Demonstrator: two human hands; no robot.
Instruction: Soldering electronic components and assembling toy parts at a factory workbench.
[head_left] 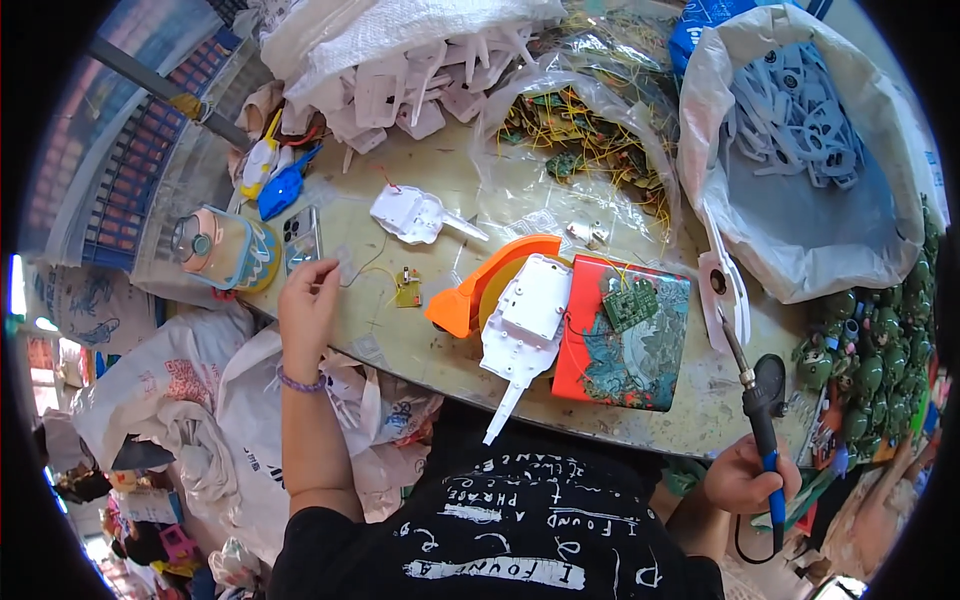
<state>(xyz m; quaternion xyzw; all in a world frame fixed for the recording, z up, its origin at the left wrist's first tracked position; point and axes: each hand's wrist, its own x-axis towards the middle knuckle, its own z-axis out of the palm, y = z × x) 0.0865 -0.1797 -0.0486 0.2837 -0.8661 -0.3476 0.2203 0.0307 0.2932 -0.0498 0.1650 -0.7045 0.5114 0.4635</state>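
1. Three bags surround the red-sided box (645, 365): beyond it and leftward, a white sack (400, 30) spilling white plastic parts (415, 95); straight beyond it, a clear bag (487, 150) of green circuit boards (590, 135) tangled with yellow wires; beyond it to the right, an open pale sack (905, 240) holding pale plastic pieces (795, 115).
2. Well left of the box is a jar (228, 250) with something pale inside.
3. Right of the box is the soldering iron (760, 420). Its long axis runs away from the person, leaning slightly left, the metal tip directed at a white plastic piece (722, 285); whether they touch is hard to see.
4. Near the box's lower right, the right hand (748, 480) has thumb and fingers curled closely around the iron's handle.
5. Left of the box, the left hand (310, 295) has its thumb and fingertips drawn together near a thin wire (372, 268); I cannot tell whether they pinch it.
6. Just left of the box, a white housing (530, 310) lies over an orange piece (490, 275), its narrow handle pointing toward the person and slightly left.
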